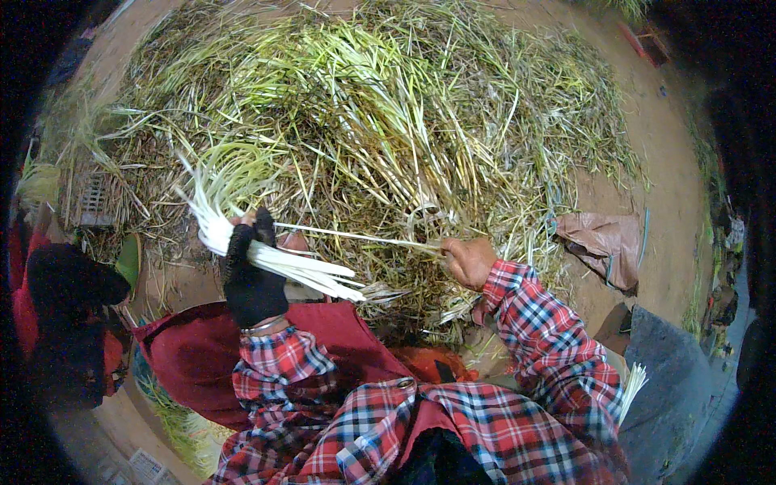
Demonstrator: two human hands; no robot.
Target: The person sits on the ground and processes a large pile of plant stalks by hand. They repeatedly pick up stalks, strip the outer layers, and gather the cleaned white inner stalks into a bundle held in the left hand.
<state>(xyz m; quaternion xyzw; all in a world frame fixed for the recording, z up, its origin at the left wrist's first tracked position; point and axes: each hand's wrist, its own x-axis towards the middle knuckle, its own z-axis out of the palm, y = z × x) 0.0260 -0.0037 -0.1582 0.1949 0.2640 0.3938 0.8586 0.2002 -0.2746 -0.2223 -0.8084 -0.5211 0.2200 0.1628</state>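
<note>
My left hand (245, 257), in a black glove that leaves the fingertips bare, is closed around a bundle of white stalks (303, 267). Their smooth white ends point right, and pale yellow-green leaves curl beyond the hand on the far side. A thin pale strand (347, 235) runs taut from the bundle across to my bare right hand (469, 263), whose fingers are pinched on its end. Both hands are above a large heap of stalks and leaves (388, 137), with a greener, longer bunch lying in its middle.
A dark red cloth (323, 323) covers my lap. Right of the heap lies a crumpled pinkish-brown sack (602, 238). A grey plastic crate (94, 198) sits at the heap's left edge, near a person in dark clothing (69, 299). More white stalks (633, 392) show beside my right arm.
</note>
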